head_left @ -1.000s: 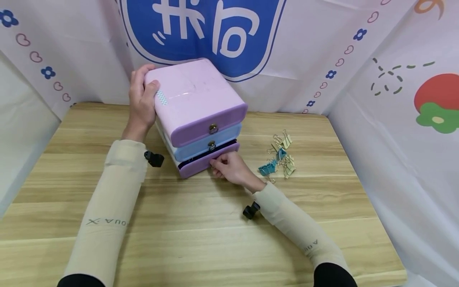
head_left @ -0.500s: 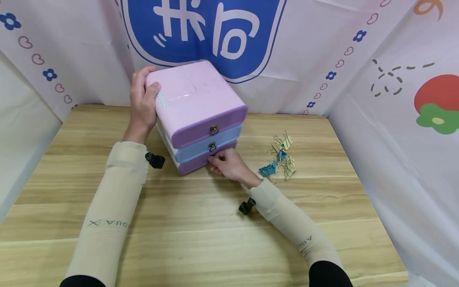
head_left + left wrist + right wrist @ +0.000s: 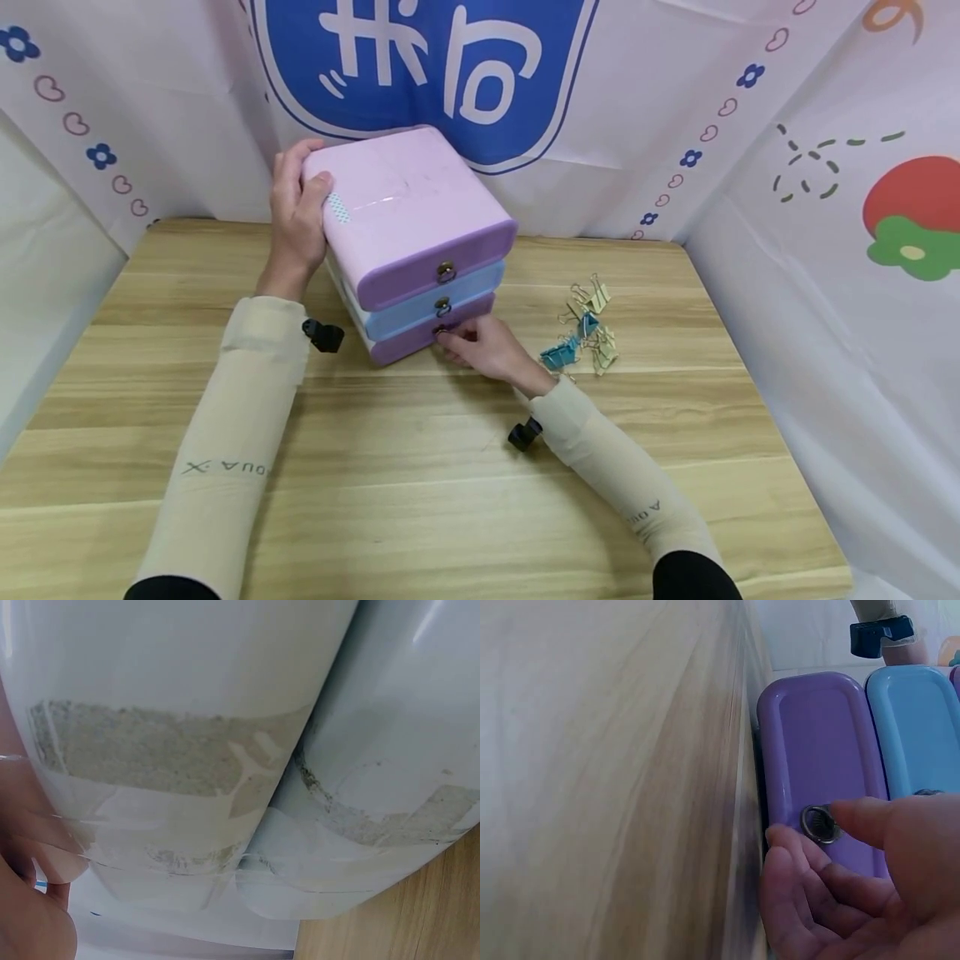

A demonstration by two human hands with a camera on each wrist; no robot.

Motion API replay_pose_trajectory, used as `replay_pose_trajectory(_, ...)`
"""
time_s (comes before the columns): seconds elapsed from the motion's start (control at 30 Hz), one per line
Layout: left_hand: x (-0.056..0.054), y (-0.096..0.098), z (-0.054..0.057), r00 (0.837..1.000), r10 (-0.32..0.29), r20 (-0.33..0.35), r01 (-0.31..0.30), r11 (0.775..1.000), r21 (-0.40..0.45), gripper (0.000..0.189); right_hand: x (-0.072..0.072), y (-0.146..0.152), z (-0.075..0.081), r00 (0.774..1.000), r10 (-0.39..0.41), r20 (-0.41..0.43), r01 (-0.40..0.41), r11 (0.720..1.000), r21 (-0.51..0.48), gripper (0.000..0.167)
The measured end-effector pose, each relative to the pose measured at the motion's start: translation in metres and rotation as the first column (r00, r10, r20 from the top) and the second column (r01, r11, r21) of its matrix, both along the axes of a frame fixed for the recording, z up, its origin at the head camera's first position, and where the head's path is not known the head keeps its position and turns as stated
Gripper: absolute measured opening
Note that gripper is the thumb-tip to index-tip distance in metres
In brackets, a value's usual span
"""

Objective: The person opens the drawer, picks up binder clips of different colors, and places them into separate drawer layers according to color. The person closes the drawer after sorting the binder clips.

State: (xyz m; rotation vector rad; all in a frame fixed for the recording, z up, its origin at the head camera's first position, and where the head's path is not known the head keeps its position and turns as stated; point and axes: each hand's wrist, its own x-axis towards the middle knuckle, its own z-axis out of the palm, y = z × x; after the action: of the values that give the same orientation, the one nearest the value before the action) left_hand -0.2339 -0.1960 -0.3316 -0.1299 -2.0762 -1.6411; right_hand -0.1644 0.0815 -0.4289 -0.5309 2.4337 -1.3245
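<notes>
A small three-tier drawer box (image 3: 412,183) with a pink top stands at the back of the table. Its fronts run purple, blue and purple, each with a small ring pull. My left hand (image 3: 296,217) grips the box's upper left corner, thumb over the top; in the left wrist view only part of that hand shows beside the box's pale side. My right hand (image 3: 483,346) is at the bottom purple drawer (image 3: 821,742). Its thumb tip touches the edge of the metal ring pull (image 3: 820,823), while the other fingers curl loosely below, apart from the thumb. All drawers sit flush.
Several binder clips, teal (image 3: 560,353) and pale yellow (image 3: 604,348), lie in a loose cluster right of the box. The wooden table (image 3: 390,500) extends in front. A white printed cloth (image 3: 585,192) hangs behind, close to the box.
The bottom drawer, slightly out a second ago, has slid back in flush. The right hand followed it inward, then shifted slightly off the ring pull. The left hand keeps its hold.
</notes>
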Motion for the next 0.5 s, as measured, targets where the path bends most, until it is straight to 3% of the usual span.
replay_pose_trajectory(0.2,-0.007,-0.002,-0.008,1.0,0.005,0.001,-0.005,1.0,0.003,0.05,0.007,0.009,0.012,0.999,-0.016,-0.03,0.017,0.999,0.045,0.025)
replay_pose_trajectory(0.5,-0.004,-0.001,-0.004,1.0,0.005,0.001,-0.005,1.0,-0.006,0.05,0.009,0.007,0.03,0.986,-0.064,-0.154,0.066,0.998,0.011,0.02)
